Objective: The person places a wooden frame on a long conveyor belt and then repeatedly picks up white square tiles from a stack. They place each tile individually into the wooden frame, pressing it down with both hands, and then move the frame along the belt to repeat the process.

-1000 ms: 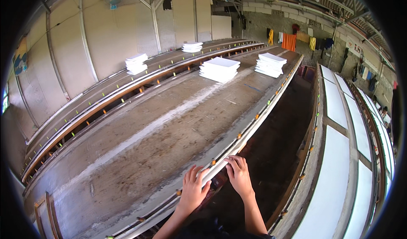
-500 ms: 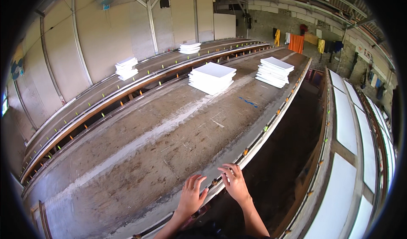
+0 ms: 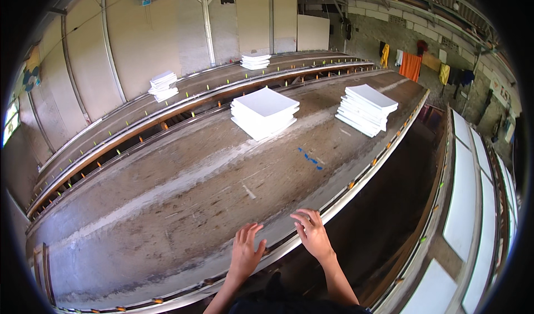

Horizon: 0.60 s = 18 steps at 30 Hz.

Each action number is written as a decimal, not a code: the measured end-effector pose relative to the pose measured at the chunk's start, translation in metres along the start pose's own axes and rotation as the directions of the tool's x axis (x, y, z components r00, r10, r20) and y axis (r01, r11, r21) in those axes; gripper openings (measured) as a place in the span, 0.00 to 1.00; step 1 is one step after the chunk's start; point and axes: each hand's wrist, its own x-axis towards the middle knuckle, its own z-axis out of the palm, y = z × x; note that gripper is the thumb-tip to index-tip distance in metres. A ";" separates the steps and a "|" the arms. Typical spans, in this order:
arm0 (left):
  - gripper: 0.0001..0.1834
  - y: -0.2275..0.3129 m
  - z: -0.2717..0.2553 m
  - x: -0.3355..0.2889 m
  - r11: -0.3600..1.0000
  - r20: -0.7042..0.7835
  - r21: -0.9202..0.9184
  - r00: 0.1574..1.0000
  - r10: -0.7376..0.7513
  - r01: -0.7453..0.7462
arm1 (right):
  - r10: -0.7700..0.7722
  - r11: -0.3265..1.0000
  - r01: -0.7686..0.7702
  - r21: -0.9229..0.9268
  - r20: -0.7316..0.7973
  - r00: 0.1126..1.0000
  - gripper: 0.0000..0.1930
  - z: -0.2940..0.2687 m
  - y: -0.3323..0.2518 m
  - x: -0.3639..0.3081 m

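Observation:
My left hand point(image 3: 246, 251) hovers by the near edge of a long brown table point(image 3: 200, 225), its fingers apart and nothing in them. To its right, my right hand point(image 3: 312, 233) is held over the same edge, fingers spread and slightly curled, also with nothing in it. Farther up the tabletop stands a stack of white sheets point(image 3: 266, 111), its layers slightly fanned out. A second stack of white sheets point(image 3: 367, 109) stands to the right of it, nearer the table's right edge. Neither hand touches a stack.
Small orange and green pegs point(image 3: 351, 185) line the table's edge rail. A dark gap point(image 3: 384, 202) separates it from a table with white panels point(image 3: 460, 202) on the right. Along the left wall, another long table carries smaller white stacks point(image 3: 163, 86). A wooden frame point(image 3: 42, 275) sits lower left.
The view has moved forward along the table, so the two nearer stacks appear larger and closer. Both hands stay raised near the edge with nothing in them.

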 end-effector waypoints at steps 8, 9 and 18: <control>0.23 0.053 0.072 0.086 1.000 0.025 -0.009 1.000 -0.010 0.010 | -0.016 1.000 0.015 0.015 0.019 1.000 0.16 -0.052 0.092 0.041; 0.23 0.057 0.080 0.095 1.000 0.028 -0.007 0.999 -0.020 0.020 | -0.011 1.000 0.010 0.018 0.025 1.000 0.16 -0.054 0.105 0.041; 0.22 0.091 0.152 0.168 0.993 0.060 0.062 0.993 -0.100 0.096 | -0.077 0.996 0.072 0.043 0.125 0.989 0.16 -0.086 0.228 0.081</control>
